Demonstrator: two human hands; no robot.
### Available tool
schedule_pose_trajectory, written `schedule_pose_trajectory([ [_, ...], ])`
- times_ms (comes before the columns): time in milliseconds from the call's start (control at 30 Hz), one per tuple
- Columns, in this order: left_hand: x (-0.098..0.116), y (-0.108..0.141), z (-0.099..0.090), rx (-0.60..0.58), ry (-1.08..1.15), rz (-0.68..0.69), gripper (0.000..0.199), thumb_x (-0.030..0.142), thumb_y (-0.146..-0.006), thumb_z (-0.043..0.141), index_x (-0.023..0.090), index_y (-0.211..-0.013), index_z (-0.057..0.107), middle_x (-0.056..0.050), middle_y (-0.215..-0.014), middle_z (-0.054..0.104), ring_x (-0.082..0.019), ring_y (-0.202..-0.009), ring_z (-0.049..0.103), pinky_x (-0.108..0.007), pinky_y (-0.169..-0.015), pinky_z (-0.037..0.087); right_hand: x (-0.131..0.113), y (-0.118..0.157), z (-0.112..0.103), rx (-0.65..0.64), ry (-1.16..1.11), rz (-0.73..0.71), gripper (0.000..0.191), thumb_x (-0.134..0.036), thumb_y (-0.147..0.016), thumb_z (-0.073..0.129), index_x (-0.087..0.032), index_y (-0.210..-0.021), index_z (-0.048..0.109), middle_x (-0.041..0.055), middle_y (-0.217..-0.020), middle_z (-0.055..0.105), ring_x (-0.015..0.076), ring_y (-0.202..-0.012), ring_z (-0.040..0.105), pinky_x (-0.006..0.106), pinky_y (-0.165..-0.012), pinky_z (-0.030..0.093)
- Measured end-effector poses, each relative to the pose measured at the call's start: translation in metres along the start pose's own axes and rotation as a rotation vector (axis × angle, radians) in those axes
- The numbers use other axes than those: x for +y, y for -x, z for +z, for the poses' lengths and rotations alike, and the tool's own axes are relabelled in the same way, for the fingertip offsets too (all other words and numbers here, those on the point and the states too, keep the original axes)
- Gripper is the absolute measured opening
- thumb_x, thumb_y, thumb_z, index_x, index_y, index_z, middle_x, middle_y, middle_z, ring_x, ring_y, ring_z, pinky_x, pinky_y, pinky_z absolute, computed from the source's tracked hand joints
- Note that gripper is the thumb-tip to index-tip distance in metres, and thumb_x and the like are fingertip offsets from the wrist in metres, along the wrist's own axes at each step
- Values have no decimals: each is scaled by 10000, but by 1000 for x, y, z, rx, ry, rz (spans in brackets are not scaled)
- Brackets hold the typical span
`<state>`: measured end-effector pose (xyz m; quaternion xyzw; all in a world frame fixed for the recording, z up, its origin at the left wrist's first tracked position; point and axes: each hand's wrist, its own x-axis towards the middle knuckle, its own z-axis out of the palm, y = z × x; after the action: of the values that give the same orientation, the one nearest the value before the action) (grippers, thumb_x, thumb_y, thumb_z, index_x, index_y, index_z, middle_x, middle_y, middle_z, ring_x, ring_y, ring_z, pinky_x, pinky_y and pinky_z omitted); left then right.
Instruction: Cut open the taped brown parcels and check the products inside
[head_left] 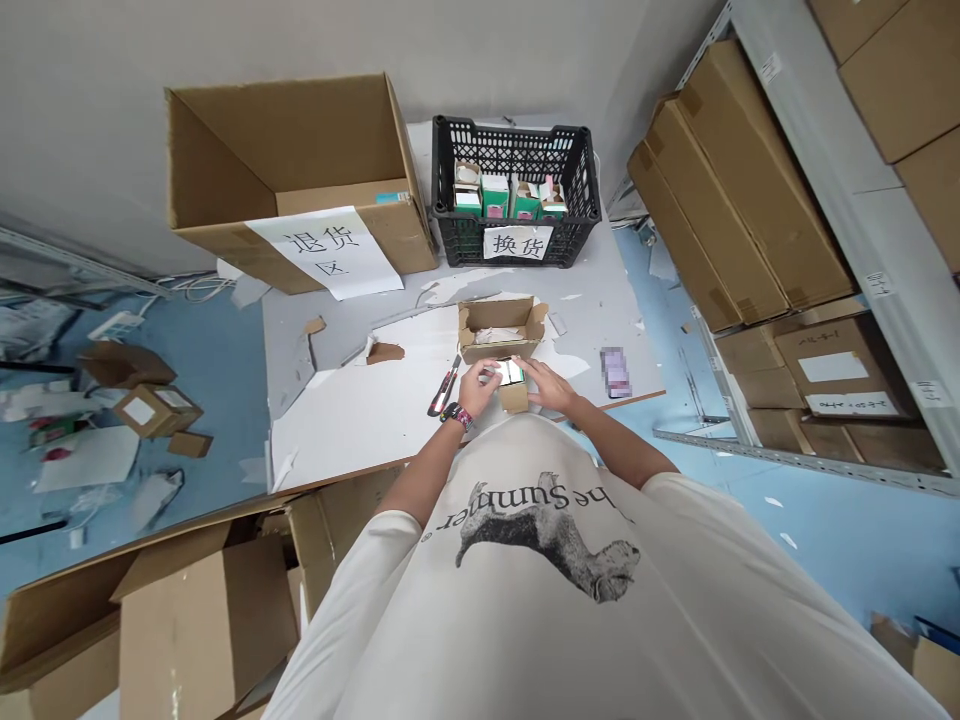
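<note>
Near the table's front edge, both my hands are at a small box (514,400) with a brown cardboard side, a white top and green edging. My left hand (475,388) is closed at the box's left side, fingers bent by its top. On the opposite side, my right hand (551,386) grips the box with its fingers along the right edge. Just beyond them stands an open brown carton (495,351) with white paper inside. A red and black utility knife (444,388) lies left of my left hand.
A large cardboard box (225,240) with a paper sign stands back left. Beside it, a black crate (514,140) holds several green and white boxes. A blurred purple item (616,372) lies right. Shelved cartons (757,190) rise at right; open cartons (180,630) stand lower left.
</note>
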<state>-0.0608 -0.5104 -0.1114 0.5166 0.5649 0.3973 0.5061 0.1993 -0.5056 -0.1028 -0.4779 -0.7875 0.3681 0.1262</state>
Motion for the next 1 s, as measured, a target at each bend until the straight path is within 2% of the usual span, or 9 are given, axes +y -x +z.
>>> schedule_pose_trajectory([
  [133, -2, -2, 3, 5, 4, 1, 228, 327, -913, 794, 230, -1119, 785, -134, -1449, 801, -210, -943, 763, -318, -722, 628, -12, 0, 5, 137, -184, 36, 777, -404, -1025, 756, -305, -1772, 570, 148, -1674, 623, 351, -1502, 609, 552, -1251, 569],
  [267, -4, -1, 5, 0, -16, 11, 248, 316, -920, 777, 240, -1156, 770, -122, -1410, 807, -224, -982, 756, -314, -723, 616, -30, -13, 21, 355, -438, 173, 509, -547, -1101, 642, -287, -1520, 772, 138, -1565, 696, 301, -1348, 701, 444, -1075, 655],
  [333, -5, 0, 5, 10, -26, 25, 345, 326, -940, 770, 253, -1277, 751, -119, -1413, 801, -240, -1052, 761, -326, -770, 625, -37, -22, 28, 451, -523, 270, 458, -554, -1089, 635, -277, -1410, 806, 130, -1481, 742, 276, -1207, 738, 423, -1021, 667],
  [400, -5, 2, 5, 19, -35, 57, 508, 319, -968, 745, 265, -1471, 695, -133, -1472, 781, -264, -1133, 763, -358, -832, 637, -41, -29, 33, 507, -565, 344, 476, -531, -1040, 684, -276, -1430, 780, 123, -1444, 764, 264, -1134, 741, 416, -982, 675],
  [500, -4, 5, 2, -15, -96, 151, 572, 308, -1036, 658, 274, -1607, 657, -148, -1562, 746, -309, -1271, 741, -443, -989, 641, -43, -31, 32, 519, -548, 354, 565, -483, -1005, 696, -292, -1536, 722, 116, -1453, 765, 254, -1111, 730, 401, -934, 682],
  [600, -2, 7, -2, -82, -185, 238, 452, 329, -1098, 577, 282, -1509, 760, -135, -1536, 763, -342, -1398, 693, -513, -1158, 592, -43, -26, 28, 501, -485, 273, 485, -480, -1024, 639, -288, -1445, 785, 119, -1450, 761, 262, -1147, 732, 383, -898, 682],
  [700, -3, 6, -4, -99, -191, 235, 428, 360, -1110, 596, 282, -1493, 772, -133, -1501, 776, -340, -1359, 704, -499, -1114, 618, -43, -22, 25, 518, -467, 265, 406, -491, -1028, 634, -269, -1305, 830, 122, -1388, 784, 272, -1151, 757, 391, -908, 686],
  [800, -4, 4, -2, -88, -170, 219, 423, 356, -1091, 649, 289, -1492, 763, -126, -1472, 786, -327, -1284, 725, -472, -1038, 648, -44, -24, 25, 551, -481, 314, 364, -498, -1022, 665, -263, -1247, 829, 116, -1342, 813, 272, -1124, 784, 427, -1006, 682],
  [1000, -2, 1, -2, -90, -184, 225, 392, 348, -1121, 592, 285, -1464, 772, -111, -1434, 806, -323, -1304, 719, -477, -1083, 631, -46, -36, 27, 585, -488, 420, 304, -468, -1007, 679, -263, -1187, 812, 90, -1292, 853, 270, -1067, 806, 471, -1078, 672],
])
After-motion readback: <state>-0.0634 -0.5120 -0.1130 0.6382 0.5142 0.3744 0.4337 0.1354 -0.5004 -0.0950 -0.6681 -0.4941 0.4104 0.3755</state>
